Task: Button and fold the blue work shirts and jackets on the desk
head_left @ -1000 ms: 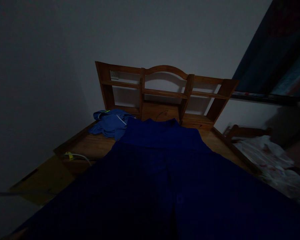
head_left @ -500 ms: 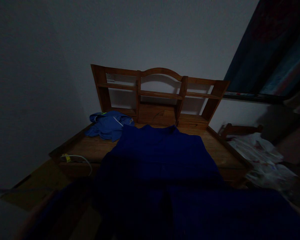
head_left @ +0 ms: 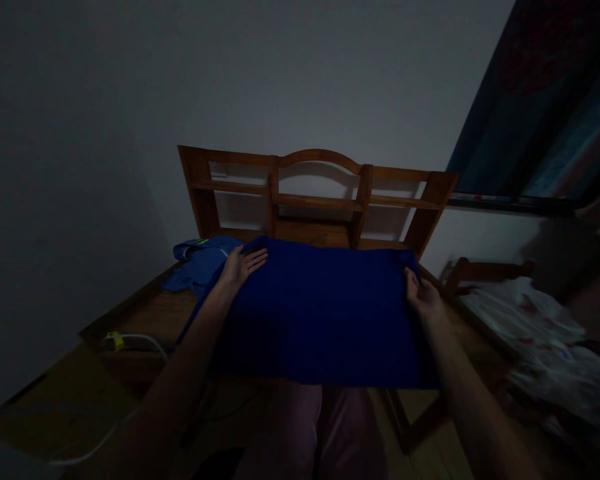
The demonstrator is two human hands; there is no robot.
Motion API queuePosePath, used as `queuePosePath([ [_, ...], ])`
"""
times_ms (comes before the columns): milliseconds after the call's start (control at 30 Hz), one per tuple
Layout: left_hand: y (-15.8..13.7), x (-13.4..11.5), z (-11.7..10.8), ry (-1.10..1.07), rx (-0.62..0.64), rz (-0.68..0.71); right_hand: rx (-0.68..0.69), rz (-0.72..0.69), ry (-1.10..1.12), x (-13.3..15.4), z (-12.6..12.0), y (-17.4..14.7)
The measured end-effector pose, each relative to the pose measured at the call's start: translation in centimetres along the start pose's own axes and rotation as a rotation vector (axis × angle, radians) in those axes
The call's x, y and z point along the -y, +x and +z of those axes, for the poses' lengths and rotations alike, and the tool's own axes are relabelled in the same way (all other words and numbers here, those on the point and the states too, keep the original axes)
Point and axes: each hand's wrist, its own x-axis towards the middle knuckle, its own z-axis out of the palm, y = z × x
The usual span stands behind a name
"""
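Observation:
A dark blue garment (head_left: 325, 313) lies across the desk as a wide rectangle, its front edge hanging over the desk's front. At its far left corner is my left hand (head_left: 240, 267), with fingers over the cloth and the corner gripped at the thumb. My right hand (head_left: 423, 293) pinches the far right corner, where the fabric bunches a little. Dim light hides the garment's seams and details. A lighter blue garment (head_left: 193, 263) with a yellow-green stripe lies crumpled on the desk, left of my left hand.
The wooden desk (head_left: 155, 317) has a shelf unit (head_left: 320, 200) along its back, against a wall. A white cable with a yellow tag (head_left: 115, 341) lies at the front left. On the right, a wooden chair (head_left: 490, 268) stands near white plastic bags (head_left: 530, 313).
The blue garment, earlier spread with its collar toward the shelves and a loose part near me, is now a rectangle. Both hands have moved forward from the lower frame edges to its far corners.

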Motion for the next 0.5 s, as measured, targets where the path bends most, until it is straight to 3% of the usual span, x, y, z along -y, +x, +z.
queuePosePath([
  [100,2.9,3.3,-2.6,0.066,-0.076,-0.114,-0.032,0.054,-0.002,-2.4,-0.2,3.3],
  [200,3.7,6.1,-4.3,0.126,-0.128,-0.168,-0.06,0.104,-0.009,-4.0,-1.0,6.0],
  [367,3.9,7.4,-4.9,0.168,-0.192,-0.139,-0.085,0.128,-0.032,-5.3,-2.4,7.9],
  [433,3.8,6.8,-4.4,0.265,-0.243,-0.078,-0.102,0.028,-0.228,-5.4,-2.6,8.0],
  [500,3.5,6.2,-2.9,0.5,-0.272,0.094,-0.112,-0.157,-0.534,-5.3,-1.7,8.0],
])
